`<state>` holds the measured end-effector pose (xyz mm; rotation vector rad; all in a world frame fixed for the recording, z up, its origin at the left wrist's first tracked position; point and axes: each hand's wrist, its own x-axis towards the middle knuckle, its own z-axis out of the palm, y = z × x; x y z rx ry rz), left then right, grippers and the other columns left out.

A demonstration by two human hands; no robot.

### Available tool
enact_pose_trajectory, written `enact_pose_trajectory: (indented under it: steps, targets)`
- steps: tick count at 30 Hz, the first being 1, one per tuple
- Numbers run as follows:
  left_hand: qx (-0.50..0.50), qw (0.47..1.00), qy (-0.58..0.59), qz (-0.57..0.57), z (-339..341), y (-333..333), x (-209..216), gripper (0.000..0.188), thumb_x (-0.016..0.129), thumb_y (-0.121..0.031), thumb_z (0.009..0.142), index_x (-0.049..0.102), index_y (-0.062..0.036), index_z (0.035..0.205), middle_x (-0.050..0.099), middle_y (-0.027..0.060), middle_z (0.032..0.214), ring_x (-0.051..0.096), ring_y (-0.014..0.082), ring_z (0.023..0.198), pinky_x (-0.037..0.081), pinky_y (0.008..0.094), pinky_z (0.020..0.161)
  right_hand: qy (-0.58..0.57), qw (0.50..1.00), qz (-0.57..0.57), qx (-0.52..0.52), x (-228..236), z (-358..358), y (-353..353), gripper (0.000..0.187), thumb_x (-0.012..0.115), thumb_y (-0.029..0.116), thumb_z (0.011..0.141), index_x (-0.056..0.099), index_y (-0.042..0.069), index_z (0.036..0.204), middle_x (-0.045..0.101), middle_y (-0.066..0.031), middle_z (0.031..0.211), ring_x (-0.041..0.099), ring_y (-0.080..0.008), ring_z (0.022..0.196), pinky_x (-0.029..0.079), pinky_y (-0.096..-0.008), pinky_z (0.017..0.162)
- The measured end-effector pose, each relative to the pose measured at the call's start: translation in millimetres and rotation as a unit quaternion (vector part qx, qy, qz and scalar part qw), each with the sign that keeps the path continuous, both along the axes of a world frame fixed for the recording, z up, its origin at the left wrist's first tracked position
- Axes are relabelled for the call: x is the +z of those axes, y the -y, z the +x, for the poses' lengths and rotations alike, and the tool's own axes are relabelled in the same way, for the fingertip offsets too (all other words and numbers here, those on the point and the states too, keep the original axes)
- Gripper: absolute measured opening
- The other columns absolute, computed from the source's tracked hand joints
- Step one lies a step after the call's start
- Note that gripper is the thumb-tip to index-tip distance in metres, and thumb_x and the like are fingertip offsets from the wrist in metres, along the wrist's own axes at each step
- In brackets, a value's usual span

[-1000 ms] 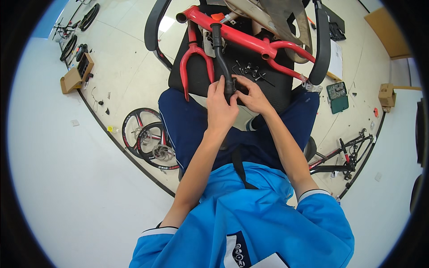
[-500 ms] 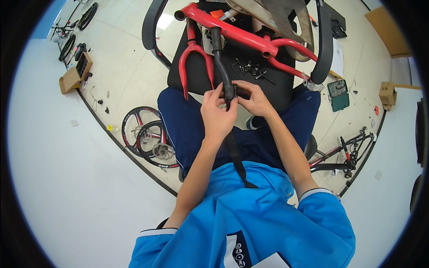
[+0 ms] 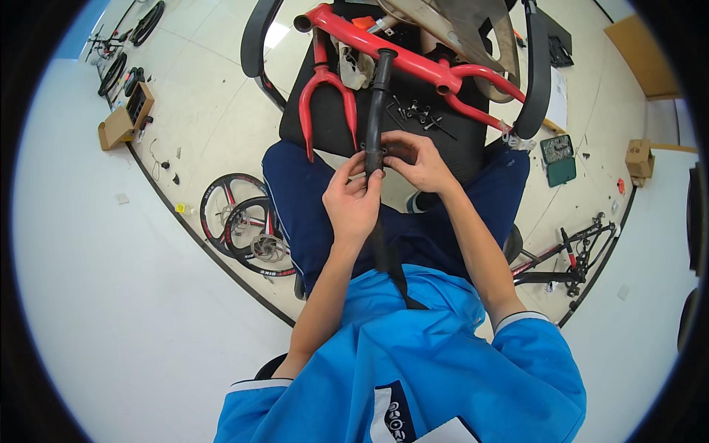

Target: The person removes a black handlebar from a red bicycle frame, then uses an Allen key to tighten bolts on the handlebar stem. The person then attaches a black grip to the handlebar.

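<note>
While the pair of spoked wheels (image 3: 247,225) lies on the pale floor (image 3: 199,111) off to the left, the left hand (image 3: 353,201) pinches the black tube (image 3: 377,111) from below. The tube's long axis runs straight away from the body, up toward the red bike frame (image 3: 413,63) on the black chair seat (image 3: 325,118). Just right of it, the right hand (image 3: 417,161) closes fingertips on the same spot, both hands together, equally near, with a green case (image 3: 559,159) further right.

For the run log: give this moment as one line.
left hand grips black handlebar tube | right hand pinches small clamp on it | red metal bicycle frame lies across black chair
</note>
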<state>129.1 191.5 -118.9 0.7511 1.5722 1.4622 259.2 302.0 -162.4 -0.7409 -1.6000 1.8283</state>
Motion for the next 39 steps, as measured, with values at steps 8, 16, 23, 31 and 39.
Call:
enact_pose_trajectory:
  steps: [8,16,23,31,39]
  targets:
    - [-0.009,0.996,0.086,0.014,3.6,1.3,-33.9,0.041,0.059,0.004,0.094,0.049,0.0107,0.133,0.064,0.0169,0.117,0.069,0.0195,0.098,0.056,0.0279,0.086,0.034,0.998,0.033,0.036,-18.9,-2.7,14.0,0.055,0.063,-0.013,0.071,0.054,-0.004,0.124,0.060,-0.0167,0.120,0.065,-0.0269,0.111,0.053,-0.0347,0.093]
    - [-0.026,0.993,0.117,-0.001,-4.8,1.1,-41.0,0.041,0.058,0.002,0.096,0.046,0.0098,0.135,0.060,0.0162,0.121,0.069,0.0213,0.099,0.057,0.0302,0.087,0.132,0.979,0.155,-0.028,-43.7,-6.7,11.5,0.051,0.077,-0.007,0.067,0.060,0.000,0.115,0.065,-0.0142,0.100,0.069,-0.0270,0.093,0.056,-0.0338,0.084]
    - [-0.033,0.984,0.170,0.042,-4.2,1.4,-17.2,0.039,0.049,-0.003,0.101,0.043,0.0092,0.138,0.058,0.0166,0.124,0.068,0.0259,0.101,0.061,0.0391,0.086,0.105,0.978,0.146,-0.103,-23.8,-3.2,13.2,0.041,0.076,-0.002,0.068,0.061,0.001,0.106,0.065,-0.0113,0.097,0.068,-0.0229,0.088,0.055,-0.0321,0.083]
    - [-0.067,0.977,0.193,0.056,-6.2,3.1,-10.1,0.040,0.051,-0.005,0.101,0.042,0.0076,0.139,0.058,0.0156,0.124,0.068,0.0243,0.100,0.060,0.0386,0.087,0.151,0.962,0.213,-0.082,6.4,-4.8,12.4,0.053,0.078,-0.006,0.061,0.062,0.000,0.111,0.064,-0.0092,0.100,0.066,-0.0209,0.091,0.053,-0.0311,0.082]
    - [-0.052,0.990,0.102,0.082,-3.0,4.0,-15.6,0.041,0.057,-0.001,0.098,0.047,0.0076,0.136,0.046,0.0131,0.128,0.068,0.0220,0.099,0.060,0.0314,0.082,0.133,0.973,0.176,-0.062,11.5,-8.2,16.4,0.048,0.076,-0.005,0.060,0.064,-0.001,0.107,0.065,-0.0118,0.103,0.065,-0.0290,0.092,0.056,-0.0340,0.079]
